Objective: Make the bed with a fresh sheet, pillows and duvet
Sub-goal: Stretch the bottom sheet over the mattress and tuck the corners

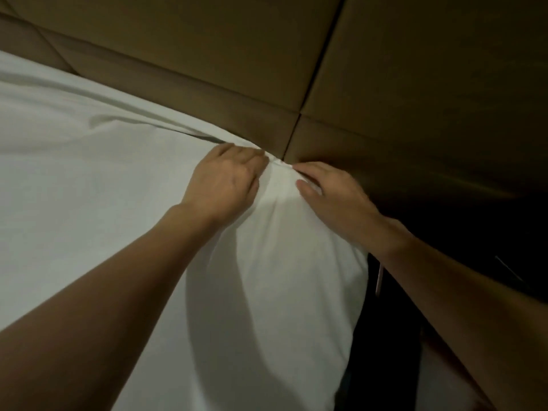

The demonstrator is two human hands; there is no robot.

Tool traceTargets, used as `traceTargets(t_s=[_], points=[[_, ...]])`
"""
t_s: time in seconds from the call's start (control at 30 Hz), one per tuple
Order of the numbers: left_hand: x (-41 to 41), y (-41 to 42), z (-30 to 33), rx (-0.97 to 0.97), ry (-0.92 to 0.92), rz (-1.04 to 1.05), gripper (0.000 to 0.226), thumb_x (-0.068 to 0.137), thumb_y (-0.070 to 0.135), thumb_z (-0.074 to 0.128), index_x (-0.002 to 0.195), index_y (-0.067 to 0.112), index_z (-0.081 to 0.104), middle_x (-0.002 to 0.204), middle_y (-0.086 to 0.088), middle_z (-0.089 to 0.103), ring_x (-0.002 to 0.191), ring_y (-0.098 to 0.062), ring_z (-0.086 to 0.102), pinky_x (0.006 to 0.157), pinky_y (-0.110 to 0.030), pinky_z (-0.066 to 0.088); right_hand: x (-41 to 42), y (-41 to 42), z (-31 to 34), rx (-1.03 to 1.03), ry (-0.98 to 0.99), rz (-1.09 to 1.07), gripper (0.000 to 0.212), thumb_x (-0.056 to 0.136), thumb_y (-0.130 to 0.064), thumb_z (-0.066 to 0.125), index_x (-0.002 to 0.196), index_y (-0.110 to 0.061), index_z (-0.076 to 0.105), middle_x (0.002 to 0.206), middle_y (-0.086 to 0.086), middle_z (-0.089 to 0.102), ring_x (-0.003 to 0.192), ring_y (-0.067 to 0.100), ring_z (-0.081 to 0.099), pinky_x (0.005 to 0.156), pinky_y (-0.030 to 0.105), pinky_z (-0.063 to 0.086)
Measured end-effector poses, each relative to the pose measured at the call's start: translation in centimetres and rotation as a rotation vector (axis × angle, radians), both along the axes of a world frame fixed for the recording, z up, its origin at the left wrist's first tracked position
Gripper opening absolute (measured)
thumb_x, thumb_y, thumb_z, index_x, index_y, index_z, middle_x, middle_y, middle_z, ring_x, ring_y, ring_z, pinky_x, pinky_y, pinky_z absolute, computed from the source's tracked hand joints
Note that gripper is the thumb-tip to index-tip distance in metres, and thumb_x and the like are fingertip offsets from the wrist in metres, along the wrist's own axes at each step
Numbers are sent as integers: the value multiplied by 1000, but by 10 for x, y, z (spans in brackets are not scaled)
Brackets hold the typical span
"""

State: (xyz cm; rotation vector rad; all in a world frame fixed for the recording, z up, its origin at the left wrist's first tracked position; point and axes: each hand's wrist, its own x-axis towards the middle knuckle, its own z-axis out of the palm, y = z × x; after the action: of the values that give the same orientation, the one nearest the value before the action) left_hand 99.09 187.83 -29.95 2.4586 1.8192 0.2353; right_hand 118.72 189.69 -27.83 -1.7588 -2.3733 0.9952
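The sheet [103, 188] is white and plain, spread over the mattress and filling the left and middle of the view. Most of it lies smooth, with long soft creases running from the upper left toward the corner of the bed by the headboard [207, 69]. At that corner the cloth is bunched into a small gathered knot of folds, and below it the sheet drapes down over the rounded corner and side of the mattress, hanging in a broad curve. A dark gap shows just left of the bunch, where the sheet edge meets the headboard.

Both hands meet at that bunched corner. The left hand [228, 179] lies palm down on the sheet, its fingers curled forward with the tips buried in the gathered cloth at the headboard; whether they pinch the fabric or only push it cannot be told. The right hand [329, 191] rests on the corner from the other side, fingers fairly straight and laid along the cloth toward the bunch, thumb spread and pressed flat on the sheet. The fingertips of the two hands are near each other, with the knot of folds between them
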Motion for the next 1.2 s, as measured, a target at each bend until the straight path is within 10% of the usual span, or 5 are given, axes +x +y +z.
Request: traceTargets(t_s=[0.37,0.5,0.63,0.8,1.2], points=[[-11,52,11,-493,-214,101,31,97,30,41,109,14,65,112,-10,64,95,-24,55,81,-30,44,-26,16,23,45,-643,-5,31,101,-34,35,112,-15,57,106,7,56,102,26,54,77,33,33],[-80,23,19,-87,-116,147,31,91,28,42,98,9,65,96,-8,59,84,-28,54,69,-31,38,-85,7,23,324,-296,204,28,100,-25,38,123,-18,53,113,2,55,103,20,49,78,31,36],[-149,18,18,-195,182,310,48,93,36,28,129,16,53,130,-8,53,120,-29,46,103,-42,31,-153,12,-10,226,26,386,48,102,-31,35,148,-18,33,155,1,31,142,16,27,114,25,14],[-199,32,13,-397,222,495,51,100,37,22,148,23,28,156,1,25,146,-17,14,118,-50,-1,-206,39,-17,-3,-59,276,56,100,-50,31,147,-20,31,150,3,38,135,23,36,110,37,26],[-219,66,2,-488,178,441,47,103,32,19,133,11,50,140,-10,46,134,-29,33,115,-54,0,-218,58,-15,-224,-43,181,52,100,-51,29,142,-22,40,139,5,49,125,25,46,98,35,35]])
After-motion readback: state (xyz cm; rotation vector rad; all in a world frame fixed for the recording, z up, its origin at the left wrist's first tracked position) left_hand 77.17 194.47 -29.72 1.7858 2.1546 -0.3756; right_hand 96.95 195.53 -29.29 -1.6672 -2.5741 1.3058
